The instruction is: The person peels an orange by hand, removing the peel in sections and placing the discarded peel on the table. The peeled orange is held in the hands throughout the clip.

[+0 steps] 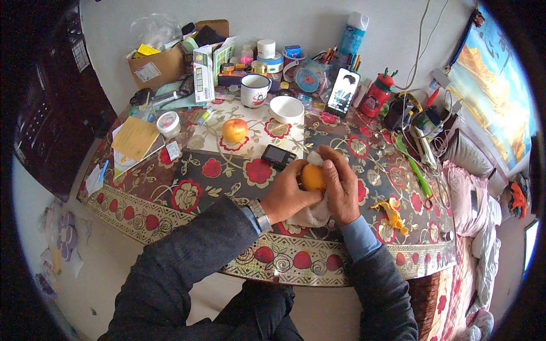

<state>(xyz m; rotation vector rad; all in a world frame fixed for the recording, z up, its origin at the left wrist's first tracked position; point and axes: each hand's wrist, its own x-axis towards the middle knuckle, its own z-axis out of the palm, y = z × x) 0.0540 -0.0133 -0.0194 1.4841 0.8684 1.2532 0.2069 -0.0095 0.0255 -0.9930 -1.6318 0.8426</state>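
Note:
My left hand (286, 194) grips a round orange fruit (313, 177), thumb along its near side. On the fruit's right side sits my right hand (341, 183), which also holds a white cloth (316, 158) against the far top of it. More of this whitish cloth (313, 214) hangs below the hands onto the table. Just beyond my left fingers lies a small black device with a screen (279, 157). A red-yellow apple (234, 131) stands farther back. To the right of my right hand rests a piece of orange peel (392, 215).
Behind are an enamel mug (254, 91), a white bowl (286, 109), a lit phone (342, 93) propped upright and a red bottle (377, 96). A green-handled tool (413, 166) lies at right, near loose cables. Papers (137, 138) and a white tub (169, 123) are at left.

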